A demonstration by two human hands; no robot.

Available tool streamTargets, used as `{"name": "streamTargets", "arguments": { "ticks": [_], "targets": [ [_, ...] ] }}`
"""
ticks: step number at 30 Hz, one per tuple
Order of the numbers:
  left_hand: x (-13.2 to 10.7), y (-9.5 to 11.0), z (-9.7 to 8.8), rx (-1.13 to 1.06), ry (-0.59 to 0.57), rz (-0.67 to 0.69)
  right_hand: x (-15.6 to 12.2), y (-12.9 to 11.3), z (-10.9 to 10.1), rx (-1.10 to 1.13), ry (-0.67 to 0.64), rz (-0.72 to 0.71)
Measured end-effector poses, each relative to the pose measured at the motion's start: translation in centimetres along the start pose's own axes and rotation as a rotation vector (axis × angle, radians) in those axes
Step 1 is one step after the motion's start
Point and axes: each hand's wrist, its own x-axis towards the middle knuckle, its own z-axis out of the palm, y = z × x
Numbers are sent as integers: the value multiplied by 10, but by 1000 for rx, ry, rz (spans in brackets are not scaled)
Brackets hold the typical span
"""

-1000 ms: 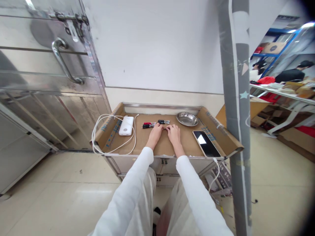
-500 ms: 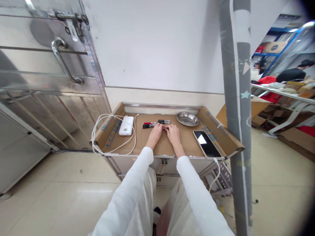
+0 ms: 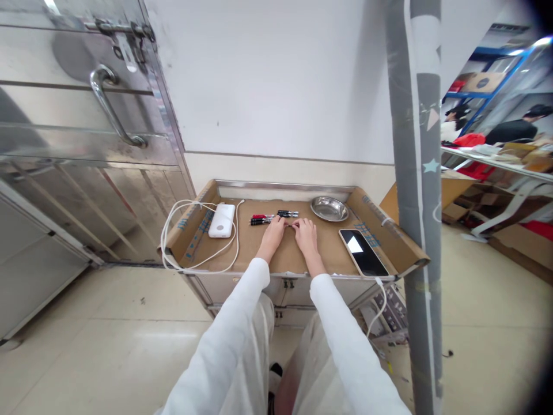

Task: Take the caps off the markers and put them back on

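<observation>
My left hand [image 3: 273,231] and my right hand [image 3: 306,235] meet over the middle of the cardboard-lined cart top, fingertips pinched close together. A thin dark piece, pen-like, spans the small gap between them; most of it is hidden by my fingers. Just beyond and left of my left hand lie several pens, a red one [image 3: 259,217] beside black ones [image 3: 260,221]. More black pens [image 3: 287,214] rest right behind my fingertips. A shallow round steel dish [image 3: 329,209] stands at the back right.
A white power bank [image 3: 222,221] with a looped white cable [image 3: 218,253] lies at left. At right lies a phone [image 3: 363,253] near the front edge. Folded cardboard walls [image 3: 389,230] edge the cart, and a grey wrapped pole [image 3: 417,173] rises beside it. People sit at a far table.
My right hand has shifted slightly right, away from the left, so a small gap with the thin dark piece now shows between my fingertips.
</observation>
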Motion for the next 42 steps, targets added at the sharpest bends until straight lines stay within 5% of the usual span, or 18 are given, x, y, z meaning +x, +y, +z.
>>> {"name": "streamTargets", "arguments": {
  "ticks": [18,23,29,42],
  "targets": [
    [0,3,-5,46,-2,27,5,3,3,354,-45,-156],
    [2,-4,2,-134,5,69,6,4,5,485,-23,-125],
    [4,-8,8,-276,17,112,3,4,10,303,13,-87],
    [5,-1,7,148,-60,80,-1,-2,-10,95,128,50]
  ]
}}
